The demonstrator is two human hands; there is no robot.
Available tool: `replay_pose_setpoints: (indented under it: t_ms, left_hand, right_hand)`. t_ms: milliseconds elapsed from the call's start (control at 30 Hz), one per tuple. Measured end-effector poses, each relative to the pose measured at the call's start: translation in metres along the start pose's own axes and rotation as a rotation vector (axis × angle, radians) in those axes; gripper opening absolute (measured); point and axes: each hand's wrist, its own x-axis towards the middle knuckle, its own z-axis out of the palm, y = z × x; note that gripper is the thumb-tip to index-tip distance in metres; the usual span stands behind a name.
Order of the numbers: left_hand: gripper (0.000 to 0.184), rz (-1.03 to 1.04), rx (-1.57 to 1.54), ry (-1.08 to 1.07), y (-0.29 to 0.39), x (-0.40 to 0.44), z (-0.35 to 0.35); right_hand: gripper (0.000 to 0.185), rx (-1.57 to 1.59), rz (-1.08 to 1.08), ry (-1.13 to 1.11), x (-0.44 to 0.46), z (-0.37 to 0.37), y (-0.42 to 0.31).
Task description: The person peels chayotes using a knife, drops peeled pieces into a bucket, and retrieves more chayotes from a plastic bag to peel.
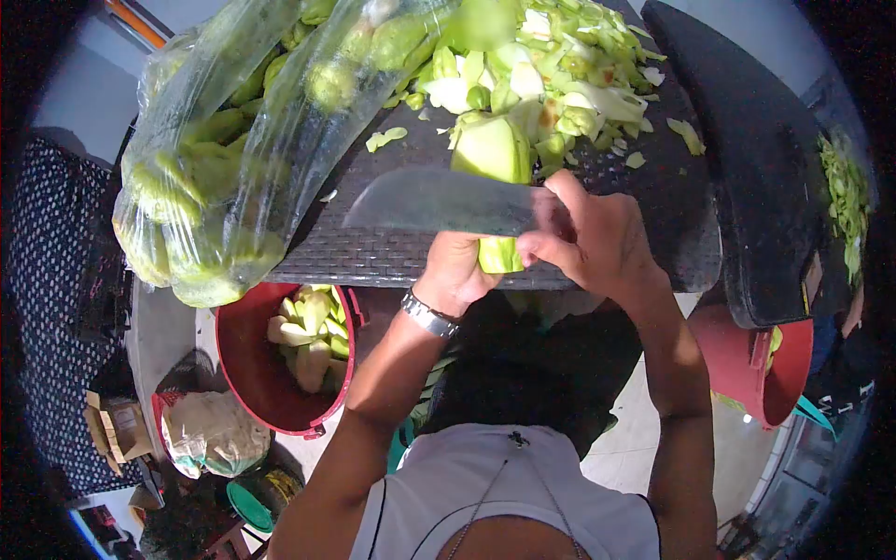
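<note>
My right hand (597, 238) is closed round the handle of a large knife (439, 203). The wide blade points left and crosses in front of a partly peeled pale green chayote (490, 149). My left hand (457, 268) is wrapped round the lower green part, below the blade; most of its fingers are hidden behind the knife. Whether the green above and below the blade is one piece I cannot tell. Just beyond lies a heap of green peelings (579, 89) on the dark woven tabletop (373, 266).
At the left of the table a clear plastic bag (215, 187) holds several chayotes. Below it, a red bucket (238, 369) contains pale peeled pieces. Another red bucket (733, 359) stands at right, under a black chair-like panel (737, 140). A pale sack (210, 429) sits on the floor.
</note>
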Motion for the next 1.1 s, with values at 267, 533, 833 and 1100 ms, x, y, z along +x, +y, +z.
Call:
replay_pose_setpoints:
  t_ms: [267,533,833,1100]
  left_hand:
    - [0.050,-0.171,-0.103,-0.032,0.003,-0.013,0.025]
    - [0.041,-0.104,-0.132,0.193,-0.014,-0.001,0.025]
    - [0.036,-0.180,-0.195,-0.023,-0.002,-0.011,0.024]
    - [0.054,-0.219,-0.153,-0.025,0.005,-0.019,0.023]
  right_hand:
    - [0.061,-0.154,0.141,0.204,0.007,-0.008,0.053]
    - [0.061,-0.061,-0.073,0.041,-0.007,-0.004,0.015]
    - [0.061,-0.147,-0.029,0.117,-0.002,-0.007,0.050]
    - [0.049,-0.236,0.095,0.255,0.016,-0.021,0.087]
